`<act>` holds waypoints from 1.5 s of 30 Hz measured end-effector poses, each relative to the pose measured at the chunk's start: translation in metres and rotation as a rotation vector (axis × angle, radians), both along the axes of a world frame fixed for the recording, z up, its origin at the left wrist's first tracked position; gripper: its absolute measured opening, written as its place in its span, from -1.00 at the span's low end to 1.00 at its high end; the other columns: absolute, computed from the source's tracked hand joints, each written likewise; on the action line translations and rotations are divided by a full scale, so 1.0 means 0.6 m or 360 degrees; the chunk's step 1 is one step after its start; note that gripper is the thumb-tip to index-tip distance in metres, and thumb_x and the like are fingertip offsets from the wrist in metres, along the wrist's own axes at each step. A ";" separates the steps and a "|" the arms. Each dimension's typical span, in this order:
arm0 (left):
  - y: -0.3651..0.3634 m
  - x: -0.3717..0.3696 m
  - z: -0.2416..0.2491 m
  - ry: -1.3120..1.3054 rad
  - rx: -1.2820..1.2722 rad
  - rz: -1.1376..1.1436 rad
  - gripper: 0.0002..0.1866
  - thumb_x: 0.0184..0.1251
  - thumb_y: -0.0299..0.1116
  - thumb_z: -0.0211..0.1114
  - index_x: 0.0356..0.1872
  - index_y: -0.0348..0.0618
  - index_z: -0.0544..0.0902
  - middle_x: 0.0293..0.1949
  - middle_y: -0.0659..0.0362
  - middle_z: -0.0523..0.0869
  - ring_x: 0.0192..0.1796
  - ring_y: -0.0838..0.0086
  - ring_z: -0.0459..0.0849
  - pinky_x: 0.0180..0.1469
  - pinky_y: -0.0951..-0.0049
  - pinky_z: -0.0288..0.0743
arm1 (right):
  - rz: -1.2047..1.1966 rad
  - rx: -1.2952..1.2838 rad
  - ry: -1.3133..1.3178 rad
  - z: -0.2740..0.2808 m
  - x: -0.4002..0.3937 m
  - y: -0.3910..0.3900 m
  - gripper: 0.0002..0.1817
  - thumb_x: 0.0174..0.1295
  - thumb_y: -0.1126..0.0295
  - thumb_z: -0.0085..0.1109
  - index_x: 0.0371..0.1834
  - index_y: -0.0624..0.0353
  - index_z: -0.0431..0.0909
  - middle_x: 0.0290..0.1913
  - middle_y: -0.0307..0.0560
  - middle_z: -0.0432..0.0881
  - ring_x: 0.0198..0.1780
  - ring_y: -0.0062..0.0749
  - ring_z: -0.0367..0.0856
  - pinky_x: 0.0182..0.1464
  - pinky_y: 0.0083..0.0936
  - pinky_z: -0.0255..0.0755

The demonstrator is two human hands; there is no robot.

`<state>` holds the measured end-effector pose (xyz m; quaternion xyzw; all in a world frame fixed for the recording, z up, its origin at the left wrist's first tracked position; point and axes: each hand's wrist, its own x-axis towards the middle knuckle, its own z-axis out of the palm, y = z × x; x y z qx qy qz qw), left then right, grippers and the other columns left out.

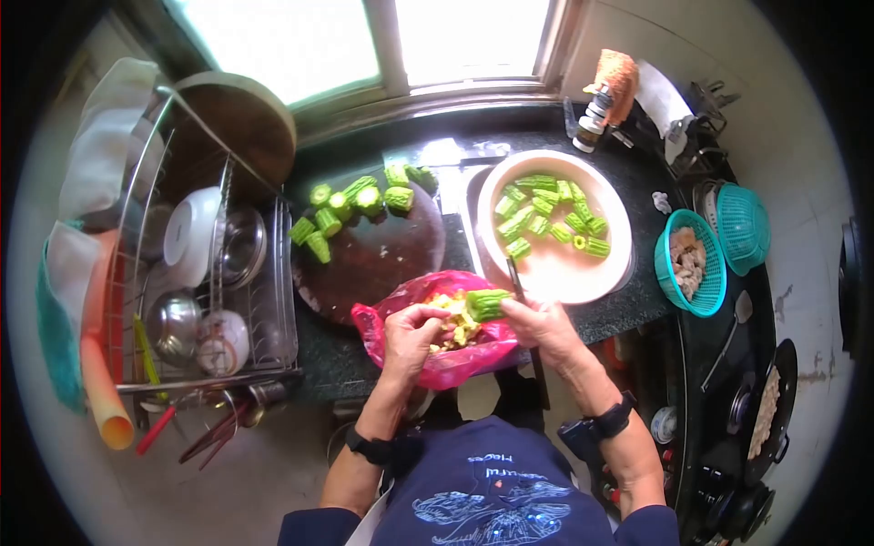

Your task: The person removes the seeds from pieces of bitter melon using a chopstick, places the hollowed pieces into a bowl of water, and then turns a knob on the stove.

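Observation:
Over a pink plastic bag (381, 318) that holds yellowish scraps (453, 338), my right hand (543, 335) grips a piece of green ridged gourd (488, 304) and a dark thin stick-like tool (515, 278). My left hand (414, 342) is at the scraps with thumb and fingers pinched together; what is between them is too small to tell. Several gourd pieces (340, 206) lie on the back of a round dark board (387, 259). To the right, a white basin (555, 278) holds several cut green pieces (546, 207).
A wire dish rack (289, 300) with bowls and a round wooden board (238, 118) stands at the left. At the right are a teal basket (672, 284) with pale pieces, another teal basket (744, 227) and a dark pan (785, 382). A bottle (592, 123) stands near the window.

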<state>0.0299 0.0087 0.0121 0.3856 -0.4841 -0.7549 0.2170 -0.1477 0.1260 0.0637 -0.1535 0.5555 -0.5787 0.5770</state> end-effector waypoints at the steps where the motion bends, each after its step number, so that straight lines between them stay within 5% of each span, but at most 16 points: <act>1: -0.003 0.003 -0.003 0.0011 -0.0058 -0.0041 -0.86 0.23 -0.57 0.17 -0.21 -0.31 0.63 -0.27 0.10 0.68 -0.28 0.48 0.69 -0.24 0.56 0.64 | -0.0006 -0.0004 -0.0161 -0.013 -0.005 0.005 -0.83 0.23 0.29 0.17 -0.32 0.16 0.53 -0.62 -0.45 0.34 -0.69 -0.88 0.08 -0.67 -0.85 -0.11; 8: 0.013 -0.025 0.047 -0.0113 -0.0113 -0.0115 -0.76 0.15 -0.38 0.37 -0.20 -0.29 0.63 -0.32 0.18 0.67 -0.33 0.61 0.63 -0.31 0.62 0.58 | 0.0092 0.0045 -0.0322 -0.040 -0.010 0.012 -0.82 0.22 0.27 0.18 -0.36 0.13 0.49 -0.61 -0.46 0.30 -0.69 -0.85 0.08 -0.66 -0.82 -0.06; 12: 0.008 -0.034 0.030 -0.0251 -0.0761 -0.0122 -0.85 0.13 -0.48 0.36 -0.28 -0.28 0.64 -0.41 0.21 0.67 -0.34 0.67 0.61 -0.34 0.66 0.50 | 0.0084 0.0060 -0.0209 -0.035 -0.003 0.012 -0.81 0.20 0.26 0.20 -0.37 0.13 0.48 -0.61 -0.45 0.30 -0.69 -0.84 0.09 -0.66 -0.82 -0.07; 15: -0.003 -0.026 0.018 -0.0056 -0.0643 -0.0265 -0.92 0.13 -0.55 0.31 -0.33 -0.29 0.65 -0.40 0.22 0.69 -0.33 0.66 0.61 -0.26 0.63 0.50 | 0.0111 0.0068 -0.0188 -0.032 -0.004 0.021 -0.81 0.17 0.27 0.24 -0.38 0.13 0.48 -0.63 -0.46 0.29 -0.70 -0.84 0.10 -0.68 -0.81 -0.09; 20: -0.003 -0.020 0.003 -0.0405 -0.1377 -0.0421 -0.82 0.13 -0.60 0.21 -0.23 -0.24 0.65 -0.34 -0.03 0.70 -0.22 0.27 0.72 -0.17 0.43 0.56 | -0.0440 0.0286 0.0469 -0.047 -0.042 0.017 -0.84 0.15 0.35 0.26 -0.35 0.18 0.54 -0.69 -0.48 0.31 -0.76 -0.83 0.13 -0.74 -0.81 -0.03; 23: -0.005 -0.022 0.007 -0.0496 -0.1796 -0.0183 -0.83 0.07 -0.53 0.30 -0.27 -0.22 0.64 -0.38 0.02 0.67 -0.38 0.22 0.67 -0.28 0.36 0.54 | -0.0674 0.0166 0.0806 -0.110 -0.102 0.029 -0.85 0.11 0.35 0.27 -0.41 0.21 0.59 -0.69 -0.40 0.41 -0.77 -0.78 0.17 -0.76 -0.76 -0.02; 25: -0.013 -0.018 0.011 -0.0545 -0.1754 -0.0179 -0.84 0.05 -0.50 0.33 -0.30 -0.22 0.64 -0.39 0.04 0.65 -0.40 0.25 0.65 -0.30 0.38 0.53 | -0.0633 0.0282 0.1047 -0.140 -0.139 0.040 -0.86 0.09 0.43 0.26 -0.40 0.31 0.62 -0.60 -0.26 0.55 -0.64 -0.68 0.35 -0.56 -0.67 0.23; 29: -0.065 -0.013 0.025 -0.0519 -0.1798 0.0017 -0.82 0.00 -0.45 0.40 -0.34 -0.22 0.64 -0.41 0.08 0.62 -0.41 0.40 0.62 -0.35 0.48 0.51 | -0.0526 0.0528 0.0956 -0.150 -0.157 0.047 -0.80 0.13 0.36 0.22 -0.53 0.28 0.56 -0.67 -0.30 0.46 -0.65 -0.66 0.32 -0.57 -0.62 0.20; 32: -0.137 0.009 0.020 -0.0650 -0.1647 0.0583 -0.82 0.01 -0.42 0.34 -0.33 -0.22 0.64 -0.35 0.04 0.62 -0.26 0.25 0.60 -0.18 0.33 0.48 | -0.0504 0.0587 0.1035 -0.136 -0.149 0.051 -0.76 0.20 0.29 0.14 -0.45 0.28 0.59 -0.67 -0.30 0.44 -0.63 -0.68 0.31 -0.56 -0.60 0.21; 34: -0.187 0.033 0.011 -0.0999 -0.1651 0.0797 -0.65 -0.02 -0.36 0.37 -0.16 -0.23 0.59 -0.18 0.02 0.58 -0.12 0.22 0.55 -0.04 0.27 0.42 | -0.0291 0.0501 0.1370 -0.194 -0.157 0.068 -0.61 0.32 0.13 -0.05 -0.10 0.26 0.54 -0.38 0.14 0.62 -0.32 -0.09 0.59 -0.23 -0.28 0.42; 35: -0.216 0.049 -0.009 -0.0935 -0.1558 0.0891 -0.57 -0.03 -0.33 0.38 -0.09 -0.24 0.55 -0.14 -0.02 0.55 -0.09 0.17 0.54 -0.01 0.25 0.40 | -0.0041 0.0440 0.1726 -0.161 -0.140 0.077 -0.59 0.34 0.13 -0.18 -0.02 0.22 0.50 -0.18 0.29 0.58 -0.10 0.17 0.54 -0.06 -0.16 0.39; 36: -0.251 0.073 -0.048 -0.1014 -0.1782 0.0852 -0.55 0.00 -0.32 0.38 -0.07 -0.29 0.51 -0.16 -0.05 0.56 -0.08 0.16 0.54 0.01 0.25 0.40 | 0.0024 0.0472 0.1746 -0.102 -0.112 0.070 -0.64 0.31 0.23 -0.20 -0.03 0.20 0.50 -0.18 0.25 0.58 -0.12 0.16 0.53 -0.11 -0.11 0.42; 39: -0.327 0.108 -0.132 -0.0932 -0.1429 0.0923 -0.51 0.03 -0.29 0.42 -0.10 -0.40 0.46 -0.18 -0.05 0.59 -0.14 0.24 0.58 -0.02 0.29 0.44 | 0.0069 0.0041 0.2232 -0.110 -0.082 0.083 -0.75 0.19 0.36 -0.14 -0.26 0.18 0.55 -0.34 0.16 0.61 -0.34 0.02 0.61 -0.27 -0.14 0.49; 41: -0.327 0.106 -0.125 -0.1203 -0.1410 0.0937 -0.44 -0.01 -0.26 0.47 -0.07 -0.39 0.43 -0.21 -0.04 0.60 -0.20 0.26 0.60 -0.11 0.32 0.49 | 0.0361 0.0254 0.2156 -0.093 -0.068 0.071 -0.75 0.18 0.34 -0.15 -0.43 0.20 0.54 -0.42 0.11 0.62 -0.37 -0.02 0.63 -0.29 -0.15 0.51; 43: -0.346 0.116 -0.144 -0.1282 -0.1414 0.0896 -0.43 -0.02 -0.24 0.48 -0.07 -0.39 0.43 -0.25 -0.04 0.61 -0.26 0.25 0.61 -0.16 0.32 0.51 | 0.0188 0.0070 0.2207 -0.108 -0.049 0.068 -0.72 0.19 0.32 -0.17 -0.51 0.20 0.52 -0.46 0.08 0.61 -0.36 0.00 0.64 -0.30 -0.13 0.52; 45: -0.348 0.120 -0.145 -0.1296 -0.1505 0.0851 -0.42 -0.06 -0.24 0.50 -0.09 -0.36 0.43 -0.29 -0.09 0.65 -0.28 0.23 0.66 -0.17 0.32 0.53 | 0.0299 0.0331 0.2074 -0.056 -0.034 0.064 -0.73 0.18 0.32 -0.16 -0.48 0.18 0.53 -0.44 0.09 0.61 -0.36 -0.01 0.63 -0.31 -0.12 0.52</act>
